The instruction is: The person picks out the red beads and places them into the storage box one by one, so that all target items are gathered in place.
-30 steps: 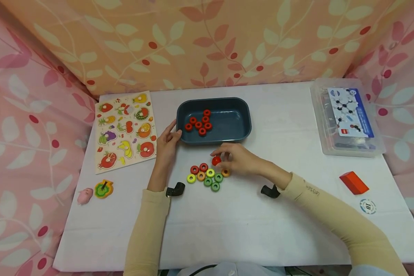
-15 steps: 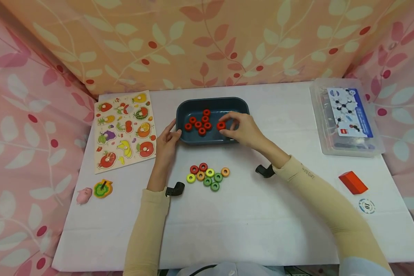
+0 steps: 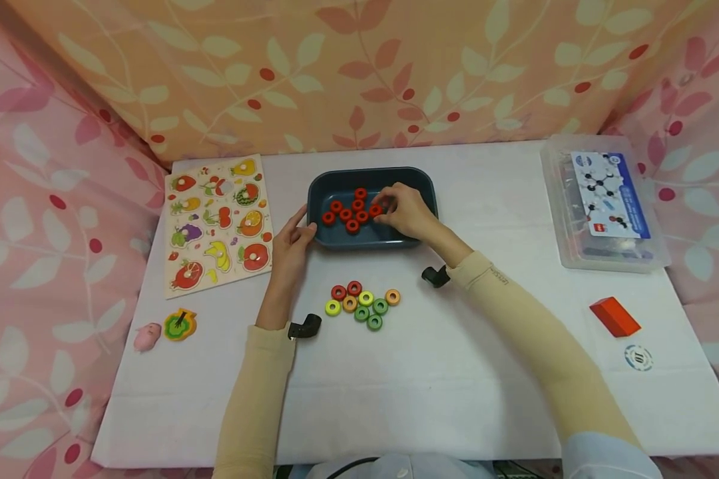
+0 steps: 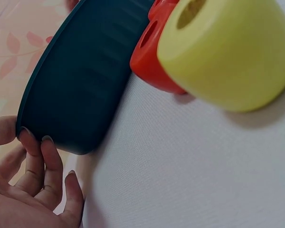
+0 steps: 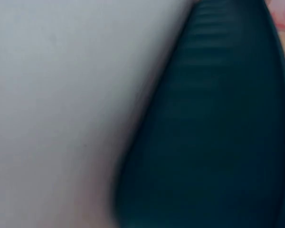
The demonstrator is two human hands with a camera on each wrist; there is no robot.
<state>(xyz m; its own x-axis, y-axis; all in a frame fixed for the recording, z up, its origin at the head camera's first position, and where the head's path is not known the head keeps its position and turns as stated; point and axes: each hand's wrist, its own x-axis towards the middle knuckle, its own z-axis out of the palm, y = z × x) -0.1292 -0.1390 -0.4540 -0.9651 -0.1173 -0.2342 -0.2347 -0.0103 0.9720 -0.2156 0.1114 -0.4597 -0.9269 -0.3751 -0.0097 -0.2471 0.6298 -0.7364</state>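
Observation:
In the head view a dark blue-green tray (image 3: 407, 241) holds several red rings (image 3: 352, 227) grouped on its left side. My left hand (image 3: 291, 249) grips the tray's left end; the left wrist view shows its fingertips (image 4: 47, 142) against the tray wall near the rim. Inside the tray, my right hand (image 3: 409, 211) pinches a red ring (image 3: 375, 211) beside the group. The right wrist view shows only the tray's outer wall (image 5: 218, 128) and cloth, so the right fingers are hidden there. In front of the tray lie yellow, orange, green and red rings (image 3: 362, 313).
A wooden fruit puzzle board (image 3: 218, 226) lies left of the tray. Nearer stand a pink pig figure (image 3: 147, 337) and a tree-shaped piece (image 3: 180, 324). On the right are a clear plastic case (image 3: 602, 203), a red block (image 3: 614, 317) and a round chip (image 3: 638, 358).
My right hand has carried the red ring from in front of the tray into it, then leftward to the other red rings. My left hand has stayed at the tray's left end.

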